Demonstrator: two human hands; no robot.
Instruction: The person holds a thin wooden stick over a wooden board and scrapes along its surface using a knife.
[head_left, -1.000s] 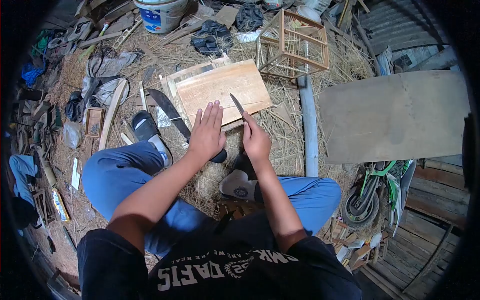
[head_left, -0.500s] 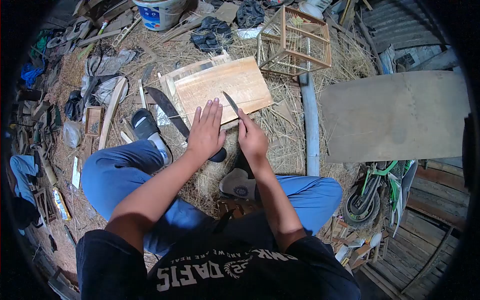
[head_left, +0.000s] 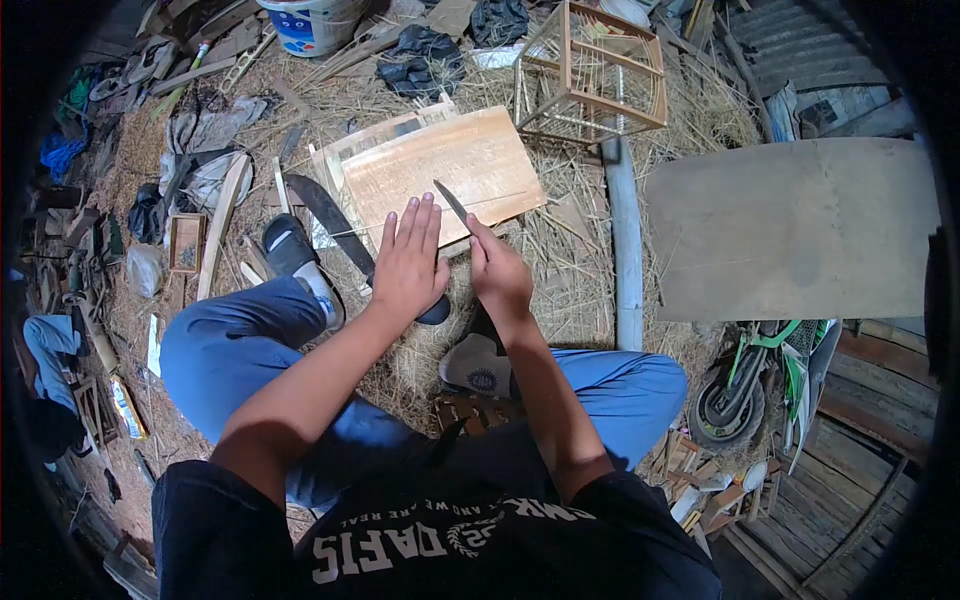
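My right hand [head_left: 502,272] is closed around the handle of a knife [head_left: 452,203], its dark blade pointing up and left over a pale wooden board [head_left: 450,150]. My left hand [head_left: 408,262] lies flat, its fingers stretched out over the board's near edge. A thin pale strip [head_left: 506,197] runs across the board, passing by the knife blade and under or beside my left fingertips; the exact contact is hidden. To the left of the board rests a machete [head_left: 328,212], its blade dark and its black handle partly covered by my left hand.
A wooden-framed cage [head_left: 590,75] stands behind the board on the right. A grey pole [head_left: 625,250] and a large flat panel [head_left: 795,230] are to the right, with a green motorbike [head_left: 740,390] below. A bucket [head_left: 312,25] stands at the back; straw covers the floor.
The knife and my right hand have shifted slightly left, bringing the blade nearer my left fingertips. My left hand stays flat in nearly the same place. The view has tilted a little.
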